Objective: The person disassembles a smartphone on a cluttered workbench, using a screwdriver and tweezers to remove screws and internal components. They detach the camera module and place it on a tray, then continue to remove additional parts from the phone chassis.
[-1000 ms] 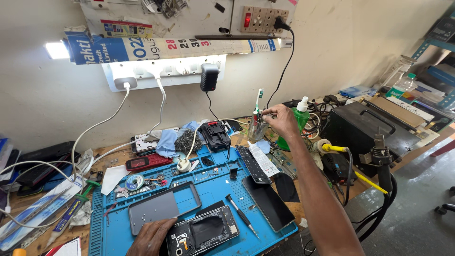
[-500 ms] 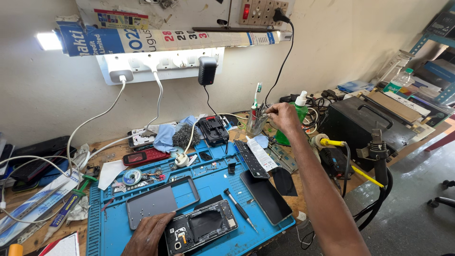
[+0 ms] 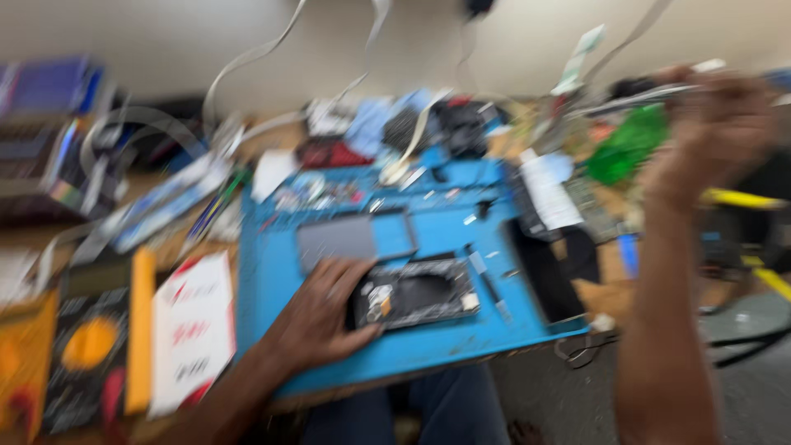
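On the blue rubber work mat (image 3: 313, 247), the left hand (image 3: 317, 317) lies flat, fingers spread, pressing the edge of an opened dark phone body with its insides bared (image 3: 416, 295). Beside it lie a grey rectangular back panel (image 3: 336, 241) and a slim dark tool (image 3: 488, 284). The right hand (image 3: 713, 115), raised well apart at the right, pinches a thin, pale-tipped tool (image 3: 651, 95). The phone stands open; nothing looks refitted yet. Heavy blur hides what kind of tool it is and the bench clutter.

Motion blur smears the right hand (image 3: 715, 124) (whatever it grips stays unreadable)
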